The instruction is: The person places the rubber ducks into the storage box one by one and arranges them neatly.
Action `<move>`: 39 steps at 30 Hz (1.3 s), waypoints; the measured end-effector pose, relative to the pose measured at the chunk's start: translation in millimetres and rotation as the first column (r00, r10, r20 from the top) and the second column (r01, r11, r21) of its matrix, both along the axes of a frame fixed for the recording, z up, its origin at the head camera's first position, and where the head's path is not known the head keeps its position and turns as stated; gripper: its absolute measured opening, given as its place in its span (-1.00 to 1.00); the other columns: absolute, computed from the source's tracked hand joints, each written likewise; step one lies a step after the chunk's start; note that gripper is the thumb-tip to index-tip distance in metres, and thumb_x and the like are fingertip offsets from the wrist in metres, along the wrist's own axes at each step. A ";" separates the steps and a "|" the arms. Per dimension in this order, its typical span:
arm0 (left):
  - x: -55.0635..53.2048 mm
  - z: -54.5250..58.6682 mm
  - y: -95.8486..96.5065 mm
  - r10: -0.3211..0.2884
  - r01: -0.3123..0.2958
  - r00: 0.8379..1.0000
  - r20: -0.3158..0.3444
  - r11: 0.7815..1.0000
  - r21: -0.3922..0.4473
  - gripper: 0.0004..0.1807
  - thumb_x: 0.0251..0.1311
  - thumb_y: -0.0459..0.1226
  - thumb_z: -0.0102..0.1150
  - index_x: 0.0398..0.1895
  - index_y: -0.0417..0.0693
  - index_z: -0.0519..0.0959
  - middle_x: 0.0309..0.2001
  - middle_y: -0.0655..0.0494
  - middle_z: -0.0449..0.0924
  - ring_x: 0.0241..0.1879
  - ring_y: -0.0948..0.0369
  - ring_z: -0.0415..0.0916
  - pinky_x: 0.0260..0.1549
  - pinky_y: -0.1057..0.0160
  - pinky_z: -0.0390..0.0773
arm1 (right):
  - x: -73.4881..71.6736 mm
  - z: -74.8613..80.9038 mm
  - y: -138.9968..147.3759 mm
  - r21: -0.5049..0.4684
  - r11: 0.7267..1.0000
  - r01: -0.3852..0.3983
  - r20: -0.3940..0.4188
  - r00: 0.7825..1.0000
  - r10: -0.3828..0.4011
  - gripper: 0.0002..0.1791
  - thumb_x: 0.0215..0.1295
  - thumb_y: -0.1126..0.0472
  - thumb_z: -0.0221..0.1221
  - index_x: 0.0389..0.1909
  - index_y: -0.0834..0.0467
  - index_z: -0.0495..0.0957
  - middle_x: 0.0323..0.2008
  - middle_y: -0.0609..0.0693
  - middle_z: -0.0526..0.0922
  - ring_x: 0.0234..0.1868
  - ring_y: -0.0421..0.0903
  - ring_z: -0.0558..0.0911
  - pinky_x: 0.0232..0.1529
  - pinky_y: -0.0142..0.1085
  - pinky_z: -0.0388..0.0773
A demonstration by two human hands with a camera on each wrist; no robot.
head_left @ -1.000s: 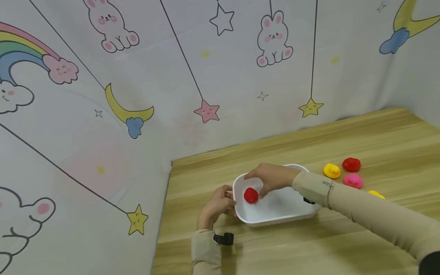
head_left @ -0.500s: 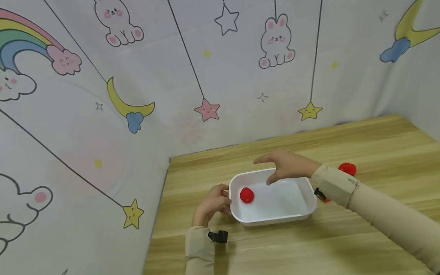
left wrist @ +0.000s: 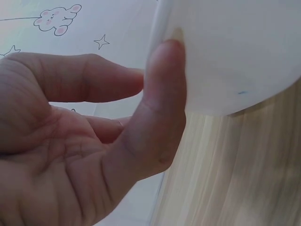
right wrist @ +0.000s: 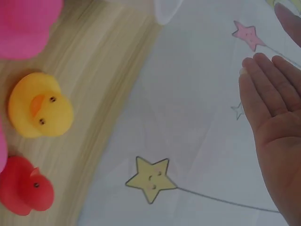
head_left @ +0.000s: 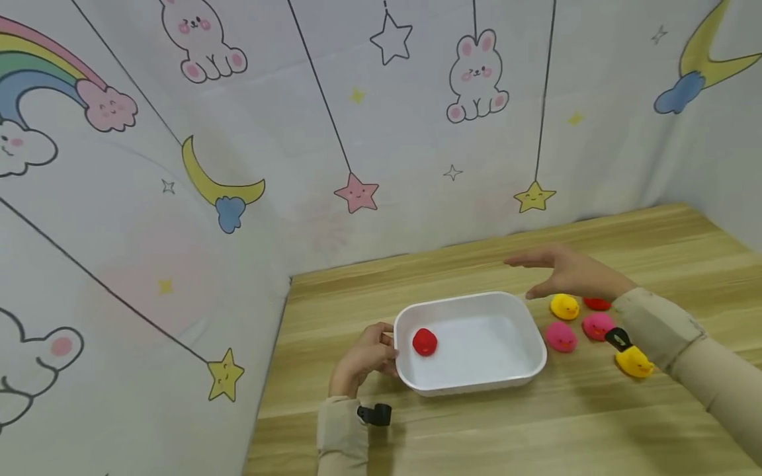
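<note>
A white plastic tray (head_left: 476,347) stands on the wooden table with one red rubber duck (head_left: 424,342) at its left end. My left hand (head_left: 370,354) rests against the tray's left end; in the left wrist view, thumb and finger (left wrist: 94,77) touch its outer wall. Raised beyond the tray's far right corner is my right hand (head_left: 574,271), holding nothing, with thumb and fingers spread apart. Below and beside it sit a yellow duck (head_left: 564,307), a partly hidden red duck (head_left: 597,303), and two pink ducks (head_left: 561,336). Another yellow duck (head_left: 634,362) lies nearer, under the right wrist.
A fabric wall (head_left: 411,152) printed with rabbits, stars and moons borders the wooden table (head_left: 452,436) at the back and left. Each wrist carries a small black camera (head_left: 375,415). Pink ducks sit very close to the tray's right end.
My right hand, which was at the red duck inside the tray, has lifted out and moved right over the other ducks. The red duck stays in the tray. My left hand keeps its place.
</note>
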State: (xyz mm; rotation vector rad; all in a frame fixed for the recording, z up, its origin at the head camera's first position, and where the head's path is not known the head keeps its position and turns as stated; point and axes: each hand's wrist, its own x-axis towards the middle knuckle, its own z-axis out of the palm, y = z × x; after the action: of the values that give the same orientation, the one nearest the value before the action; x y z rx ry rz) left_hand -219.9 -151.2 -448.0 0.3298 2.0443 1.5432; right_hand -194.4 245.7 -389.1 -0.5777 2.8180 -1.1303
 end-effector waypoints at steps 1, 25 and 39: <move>0.1 0.4 0.2 -0.001 0.001 1.000 0.001 1.000 0.001 -0.45 0.09 -0.64 0.01 0.23 -0.59 0.30 -0.31 -0.13 0.45 -0.46 0.11 0.51 -0.54 0.16 0.78 | 0.6 -3.1 6.3 -0.011 1.000 0.009 0.013 1.000 -0.009 -0.30 0.13 0.23 0.47 0.33 0.17 0.51 0.28 0.17 0.55 0.28 0.26 0.49 0.19 0.33 0.49; 2.2 3.0 0.5 -0.006 0.006 1.000 0.004 1.000 -0.013 -0.46 0.12 -0.63 0.01 0.24 -0.58 0.29 -0.26 -0.20 0.42 -0.41 0.07 0.49 -0.50 0.09 0.79 | -5.1 -54.0 61.8 0.295 0.955 0.028 0.127 0.989 -0.069 -0.23 -0.18 0.47 0.46 0.21 0.44 0.52 0.00 0.30 0.66 -0.39 -0.06 0.42 -0.41 -0.31 0.55; 1.4 1.9 -0.5 -0.003 0.003 1.000 0.006 1.000 -0.008 -0.44 0.08 -0.64 0.03 0.24 -0.58 0.30 -0.24 -0.19 0.41 -0.40 0.06 0.51 -0.55 0.20 0.77 | -16.3 -60.1 53.0 0.436 0.899 -0.051 0.118 0.993 -0.001 -0.39 -0.20 0.47 0.52 0.01 0.42 0.61 -0.07 0.21 0.68 -0.08 0.18 0.60 0.06 0.20 0.63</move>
State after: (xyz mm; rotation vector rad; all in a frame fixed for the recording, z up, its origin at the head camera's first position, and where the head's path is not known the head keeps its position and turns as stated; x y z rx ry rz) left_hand -218.5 -151.7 -446.1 0.3243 2.0439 1.5325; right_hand -210.8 298.7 -449.2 -0.4857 2.8129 -0.4700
